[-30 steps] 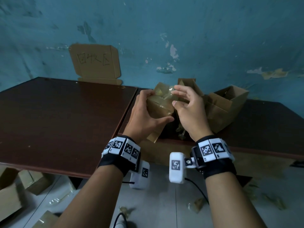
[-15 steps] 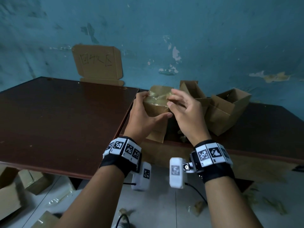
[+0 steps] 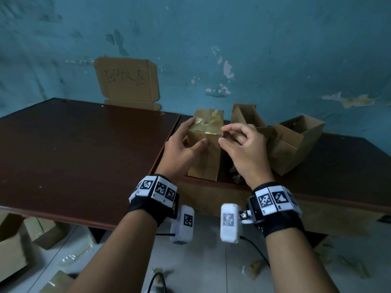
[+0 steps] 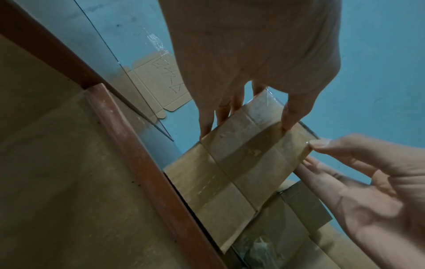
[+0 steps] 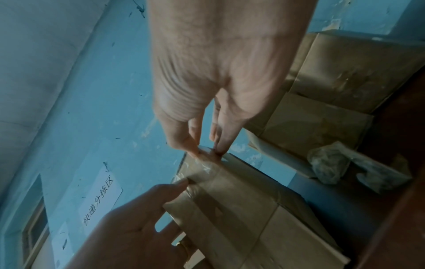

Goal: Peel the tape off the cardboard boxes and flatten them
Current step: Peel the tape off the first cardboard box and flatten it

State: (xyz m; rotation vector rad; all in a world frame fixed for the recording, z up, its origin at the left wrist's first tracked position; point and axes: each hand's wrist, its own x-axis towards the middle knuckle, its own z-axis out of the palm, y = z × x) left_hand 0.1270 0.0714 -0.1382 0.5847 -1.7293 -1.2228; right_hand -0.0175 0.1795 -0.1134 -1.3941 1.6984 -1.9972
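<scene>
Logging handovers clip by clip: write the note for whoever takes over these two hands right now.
Left hand: grips the small brown cardboard box wrapped in clear tape, thumb on the near face, fingers round its left side, holding it upright at the dark wooden table's edge.
Right hand: thumb and fingertips pinch the tape at the box's top right corner.
Done: two opened brown cardboard boxes sit to the right; a crumpled wad of peeled tape lies beside them.
Left: peel this box's tape and flatten it, then flatten the opened ones.
</scene>
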